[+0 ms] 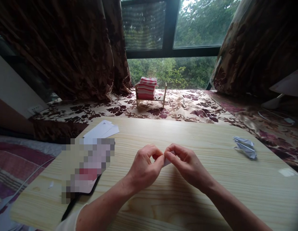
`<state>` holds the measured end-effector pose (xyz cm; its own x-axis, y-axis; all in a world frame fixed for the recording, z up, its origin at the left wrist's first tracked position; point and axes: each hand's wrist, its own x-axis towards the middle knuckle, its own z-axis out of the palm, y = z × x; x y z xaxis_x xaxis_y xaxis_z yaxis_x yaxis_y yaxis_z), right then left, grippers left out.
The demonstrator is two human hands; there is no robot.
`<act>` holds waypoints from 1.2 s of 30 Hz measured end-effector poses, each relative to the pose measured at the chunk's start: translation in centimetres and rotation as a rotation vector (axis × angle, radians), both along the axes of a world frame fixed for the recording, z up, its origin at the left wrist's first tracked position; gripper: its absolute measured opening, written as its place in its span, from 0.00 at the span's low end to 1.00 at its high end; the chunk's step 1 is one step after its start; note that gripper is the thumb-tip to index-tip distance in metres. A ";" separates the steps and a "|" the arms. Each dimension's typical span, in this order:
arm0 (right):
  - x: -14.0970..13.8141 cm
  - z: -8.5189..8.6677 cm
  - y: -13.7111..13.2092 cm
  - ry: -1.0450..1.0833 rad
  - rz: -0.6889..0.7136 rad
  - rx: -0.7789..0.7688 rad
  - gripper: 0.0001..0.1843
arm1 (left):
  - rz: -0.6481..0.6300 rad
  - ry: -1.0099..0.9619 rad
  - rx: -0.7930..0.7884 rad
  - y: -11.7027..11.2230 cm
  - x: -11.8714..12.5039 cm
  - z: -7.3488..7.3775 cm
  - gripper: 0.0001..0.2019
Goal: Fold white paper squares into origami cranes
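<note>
A small piece of white paper (pixel 167 161) is pinched between both hands above the middle of the wooden table (pixel 202 134). My left hand (pixel 147 165) has thumb and forefinger pressed together at the paper's left edge. From the other side my right hand (pixel 186 162) grips it the same way, and the fingertips of both hands nearly meet. Most of the paper is hidden behind the fingers, so its folded shape cannot be made out. Folded white paper pieces (pixel 245 147) lie together at the table's right side.
White paper sheets (pixel 100 130) lie at the table's back left, beside a blurred-out flat object with a dark edge (pixel 94 184). A paper scrap (pixel 51 184) is near the left edge. Behind the table, a small rack (pixel 165 93) holds folded striped cloths (pixel 146 88).
</note>
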<state>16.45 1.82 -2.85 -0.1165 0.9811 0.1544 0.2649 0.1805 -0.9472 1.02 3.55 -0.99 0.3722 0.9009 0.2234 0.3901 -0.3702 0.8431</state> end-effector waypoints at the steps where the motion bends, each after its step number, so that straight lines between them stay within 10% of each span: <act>1: -0.1 0.0 -0.1 -0.022 -0.011 0.012 0.11 | 0.010 0.013 -0.010 0.0 0.0 0.0 0.12; 13: 2.5 -0.8 1.6 0.050 -0.330 0.050 0.13 | 0.100 -0.015 -0.043 0.2 -0.4 0.3 0.11; 22: -0.1 -0.4 0.1 0.003 -0.043 0.024 0.13 | 0.045 0.011 -0.078 -0.1 0.1 0.2 0.11; 29: 4.5 -0.4 1.5 0.141 -0.475 0.069 0.13 | 0.164 -0.022 -0.105 1.2 -1.8 0.1 0.10; 36: 1.4 0.1 0.6 0.086 -0.180 0.008 0.15 | 0.036 -0.035 0.061 0.8 -0.9 0.1 0.05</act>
<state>17.89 2.46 -2.73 0.0743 0.9837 0.1640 0.2120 0.1451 -0.9664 0.12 4.37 -0.86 0.3305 0.8979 0.2909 0.3746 -0.4077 0.8327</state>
